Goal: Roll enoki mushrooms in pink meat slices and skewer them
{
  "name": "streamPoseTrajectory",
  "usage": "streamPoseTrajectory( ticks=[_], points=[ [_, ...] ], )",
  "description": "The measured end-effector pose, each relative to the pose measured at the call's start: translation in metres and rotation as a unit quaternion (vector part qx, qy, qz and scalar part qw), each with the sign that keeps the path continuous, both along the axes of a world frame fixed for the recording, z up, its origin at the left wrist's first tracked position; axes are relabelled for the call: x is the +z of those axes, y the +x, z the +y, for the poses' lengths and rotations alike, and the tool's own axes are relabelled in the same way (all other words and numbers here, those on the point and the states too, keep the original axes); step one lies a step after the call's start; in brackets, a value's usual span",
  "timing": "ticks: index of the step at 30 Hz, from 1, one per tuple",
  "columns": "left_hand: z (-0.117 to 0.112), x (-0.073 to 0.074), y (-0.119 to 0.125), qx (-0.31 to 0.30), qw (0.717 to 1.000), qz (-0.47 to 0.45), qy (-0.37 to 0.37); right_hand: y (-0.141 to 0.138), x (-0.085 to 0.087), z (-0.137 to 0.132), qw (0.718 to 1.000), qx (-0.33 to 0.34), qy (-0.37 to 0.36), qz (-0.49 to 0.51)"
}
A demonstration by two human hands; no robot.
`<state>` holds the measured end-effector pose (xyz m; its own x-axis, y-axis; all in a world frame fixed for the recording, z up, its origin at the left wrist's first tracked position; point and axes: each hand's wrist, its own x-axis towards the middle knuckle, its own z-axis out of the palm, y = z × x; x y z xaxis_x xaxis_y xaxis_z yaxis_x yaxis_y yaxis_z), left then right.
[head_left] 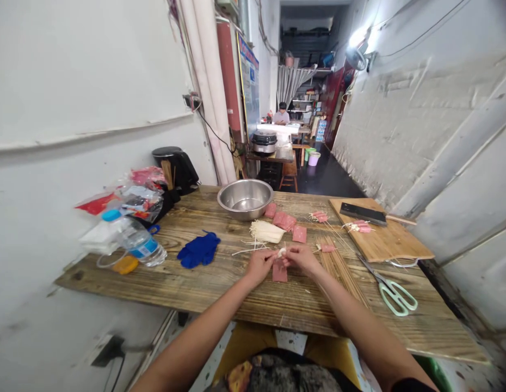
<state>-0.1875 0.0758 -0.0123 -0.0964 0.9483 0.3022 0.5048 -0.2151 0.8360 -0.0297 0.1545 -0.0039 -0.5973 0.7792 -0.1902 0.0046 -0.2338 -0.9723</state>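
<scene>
My left hand [259, 265] and my right hand [302, 257] meet over the wooden table [220, 288], fingers pinched together on a small white bundle of enoki mushroom [281, 252]. A pink slice of meat [279, 271] lies flat just below my fingers. A larger heap of enoki mushrooms [266, 231] sits just beyond my hands. More pink meat slices [284, 220] lie near it. Bamboo skewers [338, 264] are spread to the right of my right hand.
A steel bowl [245, 198] stands at the back. Blue gloves [199, 249] and a water bottle [134, 239] lie on the left. On the right lie scissors [389, 288] and a cutting board [379, 237] bearing a cleaver [363, 213]. A person sits far down the corridor.
</scene>
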Motion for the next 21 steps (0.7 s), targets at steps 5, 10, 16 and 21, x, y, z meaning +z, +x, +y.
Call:
streamPoseTrajectory(
  ticks=[5, 10, 16, 21],
  points=[
    [0.0, -0.009, -0.006, -0.058, 0.998, 0.01, -0.004, 0.009, -0.01, -0.002, 0.991, 0.049, 0.097, -0.076],
    [-0.002, -0.016, -0.008, -0.059, 0.998, 0.013, -0.011, 0.014, -0.006, -0.008, 0.921, 0.116, 0.33, -0.172],
    [-0.005, -0.027, -0.008, -0.051, 0.998, 0.037, 0.027, 0.018, -0.007, -0.019, 0.84, 0.107, 0.484, -0.218],
    [-0.004, -0.042, -0.009, -0.059, 0.992, 0.079, 0.083, 0.023, -0.024, -0.026, 0.821, 0.083, 0.528, -0.2]
  ],
)
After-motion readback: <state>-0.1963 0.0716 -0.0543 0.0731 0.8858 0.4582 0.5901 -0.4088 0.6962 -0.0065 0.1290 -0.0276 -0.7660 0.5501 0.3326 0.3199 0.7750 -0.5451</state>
